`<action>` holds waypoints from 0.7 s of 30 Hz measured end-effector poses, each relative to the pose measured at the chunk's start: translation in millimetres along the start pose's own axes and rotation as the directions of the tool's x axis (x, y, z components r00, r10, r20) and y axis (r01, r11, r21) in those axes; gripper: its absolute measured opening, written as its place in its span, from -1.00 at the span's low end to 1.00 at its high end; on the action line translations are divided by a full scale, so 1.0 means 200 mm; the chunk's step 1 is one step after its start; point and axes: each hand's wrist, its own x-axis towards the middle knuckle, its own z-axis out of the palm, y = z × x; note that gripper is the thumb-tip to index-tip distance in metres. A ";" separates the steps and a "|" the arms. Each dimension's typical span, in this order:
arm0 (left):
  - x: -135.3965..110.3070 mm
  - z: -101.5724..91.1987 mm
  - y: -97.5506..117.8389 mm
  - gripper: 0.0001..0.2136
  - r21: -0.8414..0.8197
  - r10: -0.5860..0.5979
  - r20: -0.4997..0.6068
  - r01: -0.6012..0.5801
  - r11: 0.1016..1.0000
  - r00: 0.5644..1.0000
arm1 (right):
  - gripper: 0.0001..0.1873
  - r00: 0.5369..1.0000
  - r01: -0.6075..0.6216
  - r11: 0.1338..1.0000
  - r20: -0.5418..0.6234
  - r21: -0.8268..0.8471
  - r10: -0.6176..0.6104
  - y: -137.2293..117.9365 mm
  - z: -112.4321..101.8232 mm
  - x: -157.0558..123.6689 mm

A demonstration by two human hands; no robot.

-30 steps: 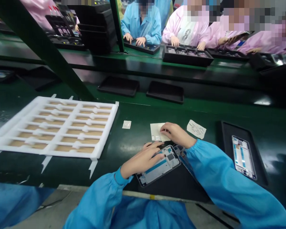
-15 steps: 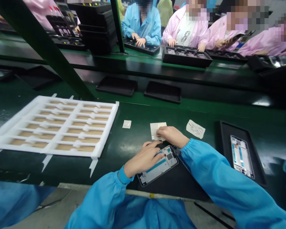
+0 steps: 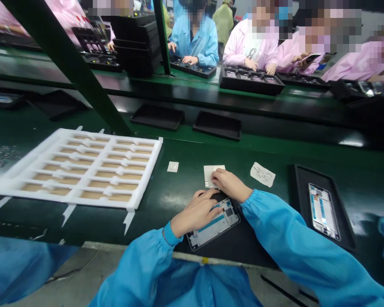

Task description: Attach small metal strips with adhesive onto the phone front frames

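A phone frame [image 3: 215,222] with a white and blue inside lies on a black tray [image 3: 243,247] at the near edge of the green bench. My left hand [image 3: 196,212] rests on the frame's upper left end, fingers stretched flat over it. My right hand [image 3: 229,184] sits just beyond the frame, its fingertips curled down on a small white sheet of stickers [image 3: 213,175]. Whether those fingers pinch a sticker is hidden.
A white foam tray [image 3: 73,168] with several tan strips lies at the left. Two paper scraps [image 3: 173,166] [image 3: 263,174] lie near the sheet. A second phone frame [image 3: 324,210] sits in a black tray [image 3: 329,179] at the right. Several people work across the belt.
My right hand has slid slightly left and down over the sticker sheet. My left hand stays on the phone frame. The view has shifted a little.
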 end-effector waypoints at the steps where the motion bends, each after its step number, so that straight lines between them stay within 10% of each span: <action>1: 0.00 0.00 0.00 -0.65 0.002 0.001 -0.001 -0.001 1.000 1.000 | -0.87 1.000 -0.009 0.999 -0.015 0.030 0.010 0.00 0.01 0.00; 9: -0.02 0.00 -0.02 -0.63 -0.059 -0.007 0.034 0.009 0.998 0.999 | -0.86 0.960 -0.089 0.928 -0.217 0.361 0.177 -0.02 -0.05 -0.03; 15: -0.12 -0.12 0.11 -0.69 0.032 -0.022 0.040 0.021 0.999 0.999 | -0.85 0.884 0.065 0.713 -0.372 0.698 0.283 -0.16 -0.24 -0.32; 21: -0.15 -0.13 0.23 -0.78 0.430 -0.078 0.086 0.034 0.902 0.993 | -0.95 0.931 0.044 0.860 -0.334 0.508 0.149 -0.32 -0.23 -0.60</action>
